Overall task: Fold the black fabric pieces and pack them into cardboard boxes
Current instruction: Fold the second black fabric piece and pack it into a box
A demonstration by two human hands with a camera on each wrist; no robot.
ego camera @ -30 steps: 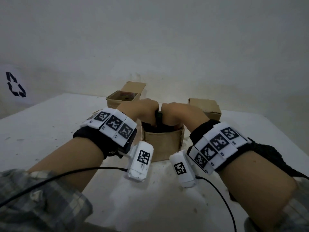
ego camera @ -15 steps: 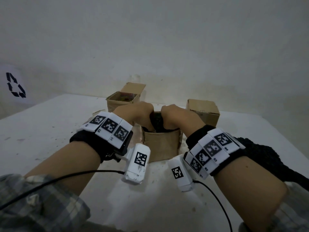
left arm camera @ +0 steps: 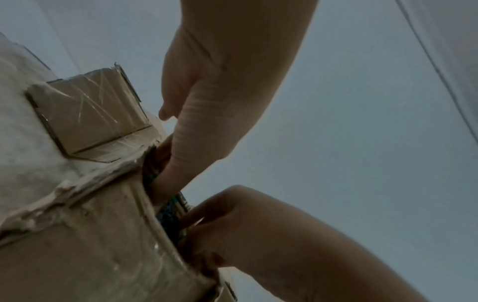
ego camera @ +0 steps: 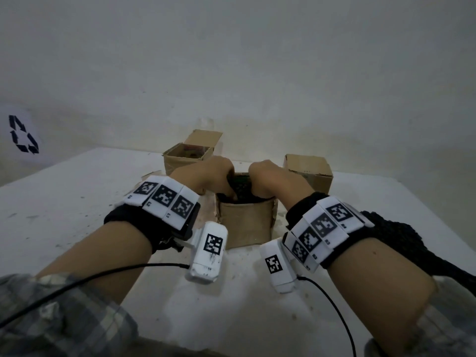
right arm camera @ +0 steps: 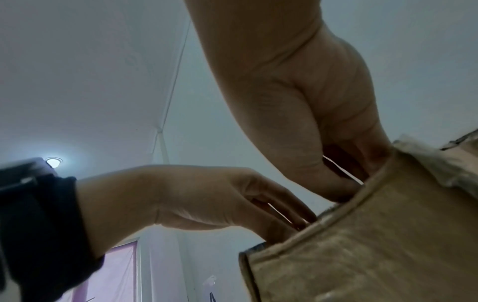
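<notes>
1. Now both hands are down in the front cardboard box point(ego camera: 247, 222); a second ago the black fabric point(ego camera: 240, 188) bulged up between them, and it sits lower now
2. Left hand point(ego camera: 206, 176) fingers point down into the box, pressing fabric; the tips are hidden
3. Right hand point(ego camera: 270, 179) fingers likewise tucked inside the rim, pressing, no clear grasp
4. Reads as the stuffing step nearly done
5. More black fabric point(ego camera: 401, 243) waits on the counter point(ego camera: 64, 202) by the right forearm
</notes>
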